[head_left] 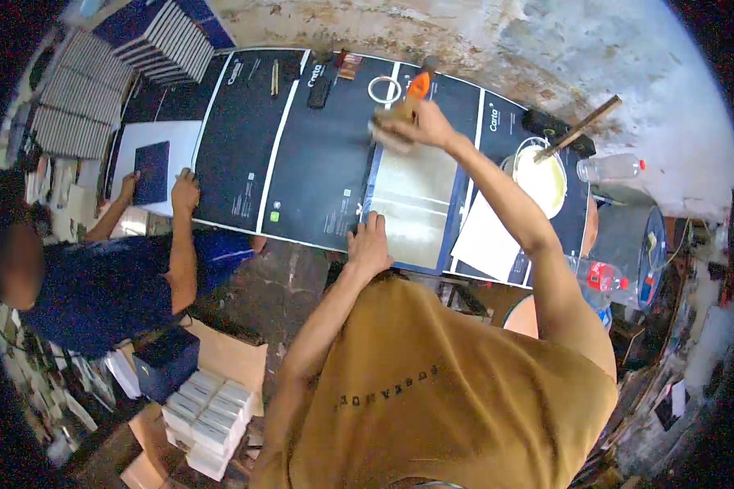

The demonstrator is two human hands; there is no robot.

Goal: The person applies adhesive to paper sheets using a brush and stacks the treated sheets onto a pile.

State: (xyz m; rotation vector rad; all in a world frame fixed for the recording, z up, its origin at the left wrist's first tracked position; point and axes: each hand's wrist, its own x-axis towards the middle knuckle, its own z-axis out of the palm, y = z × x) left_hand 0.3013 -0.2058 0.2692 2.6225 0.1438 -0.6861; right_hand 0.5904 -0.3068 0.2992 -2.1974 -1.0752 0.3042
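My right hand (424, 124) grips a wide brush (418, 86) with an orange handle, over the far left corner of a blue-bordered sheet (410, 191). The brush's bristle end is blurred by motion. Much of the sheet's middle has a pale, shiny, wet-looking coat. At the sheet's near left corner rests my left hand (370, 246), fingers stretched out and holding nothing. To the right of my right forearm stands a tub of creamy white paste (541, 181), a wooden stick (581, 126) leaning in it. White paper (491, 236) lies under my right forearm.
A co-worker's hands (184, 193) handle a dark blue panel (152, 173) on a white sheet at the left. Stacked books or boards (165, 45) fill the far left. A tape ring (384, 90) and a bottle (612, 168) are along the back. Below left sits a box of bundles (208, 416).
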